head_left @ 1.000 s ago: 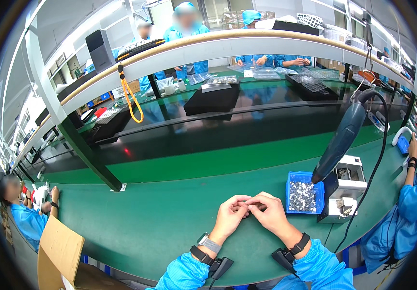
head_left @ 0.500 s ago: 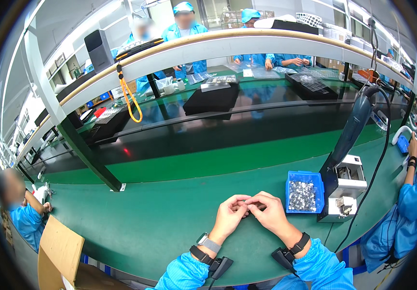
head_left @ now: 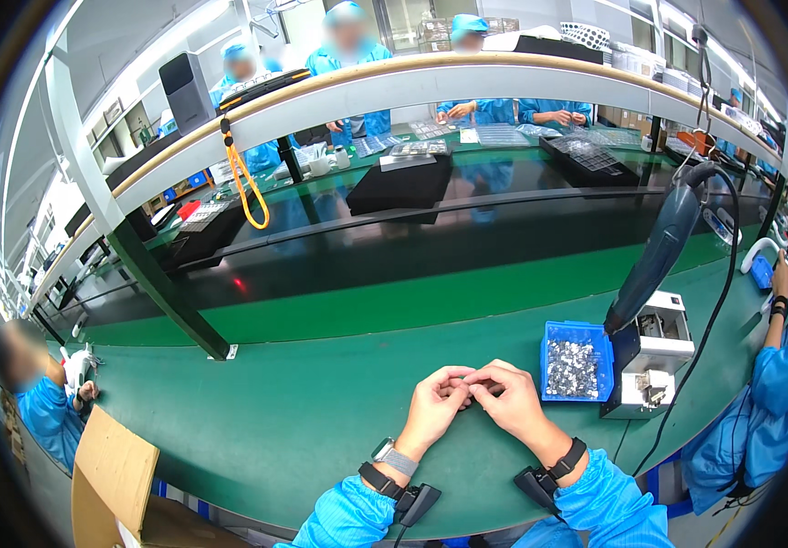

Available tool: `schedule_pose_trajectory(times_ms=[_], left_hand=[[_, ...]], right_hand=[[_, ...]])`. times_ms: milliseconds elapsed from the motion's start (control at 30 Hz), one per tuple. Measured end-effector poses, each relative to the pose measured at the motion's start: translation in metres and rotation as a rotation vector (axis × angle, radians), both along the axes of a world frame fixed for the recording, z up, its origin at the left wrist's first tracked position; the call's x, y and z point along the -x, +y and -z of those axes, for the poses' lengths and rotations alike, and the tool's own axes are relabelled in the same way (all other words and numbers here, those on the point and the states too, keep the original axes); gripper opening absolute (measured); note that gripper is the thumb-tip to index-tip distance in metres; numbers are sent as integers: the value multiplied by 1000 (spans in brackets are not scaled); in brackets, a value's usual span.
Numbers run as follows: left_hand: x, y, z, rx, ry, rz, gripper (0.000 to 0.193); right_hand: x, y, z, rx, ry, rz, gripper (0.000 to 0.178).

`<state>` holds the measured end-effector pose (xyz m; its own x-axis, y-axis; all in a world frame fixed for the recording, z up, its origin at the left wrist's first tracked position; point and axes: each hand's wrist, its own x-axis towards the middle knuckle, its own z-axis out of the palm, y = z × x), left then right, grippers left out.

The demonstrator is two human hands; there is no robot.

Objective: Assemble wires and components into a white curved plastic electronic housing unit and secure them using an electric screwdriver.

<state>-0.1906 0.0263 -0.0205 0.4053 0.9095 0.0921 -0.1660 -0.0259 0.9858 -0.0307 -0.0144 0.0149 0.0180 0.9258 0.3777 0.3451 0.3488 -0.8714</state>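
Observation:
My left hand (head_left: 436,407) and my right hand (head_left: 507,402) meet fingertip to fingertip over the green tabletop (head_left: 303,429). Both are closed in a pinch, and whatever sits between the fingers is too small or hidden to name. Just right of my right hand stands a blue bin (head_left: 611,370) holding many small black, white and silvery parts (head_left: 572,367). A dark electric screwdriver (head_left: 659,251) hangs tilted beside it, its tip near the bin's back right corner. Behind that tip is a small white and black bench machine (head_left: 659,342).
A raised shelf (head_left: 412,84) on posts spans the bench, with an orange cord loop (head_left: 246,183) hanging from it. Beyond lies a dark conveyor belt (head_left: 321,251) carrying black trays. An open cardboard box (head_left: 115,466) stands at lower left. Other people in blue work at both sides and across.
The hanging screwdriver has swung slightly left, toward the bin. My hands stay in nearly the same place. Across the belt, other people have shifted their heads and hands.

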Motion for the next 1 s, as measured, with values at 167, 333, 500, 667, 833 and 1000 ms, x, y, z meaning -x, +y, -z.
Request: schedule_pose_trajectory(times_ms=[167, 333, 500, 667, 833, 1000], left_hand=[[1, 0, -3, -7, -1, 9, 23], [1, -1, -3, 1, 13, -2, 24], [-1, -3, -5, 5, 5, 5, 24], [-1, -2, -3, 4, 7, -1, 24], [0, -1, -3, 11, -5, -5, 23], [0, -2, -4, 14, -10, -8, 23]], right_hand=[[0, 1, 2, 5, -10, 4, 12], [0, 1, 1, -7, -14, 0, 12], [-1, -1, -1, -22, -13, 10, 12], [-2, -1, -2, 17, -25, 1, 11], [-1, 0, 0, 1, -12, 2, 11], [-1, 0, 1, -7, 4, -2, 12]])
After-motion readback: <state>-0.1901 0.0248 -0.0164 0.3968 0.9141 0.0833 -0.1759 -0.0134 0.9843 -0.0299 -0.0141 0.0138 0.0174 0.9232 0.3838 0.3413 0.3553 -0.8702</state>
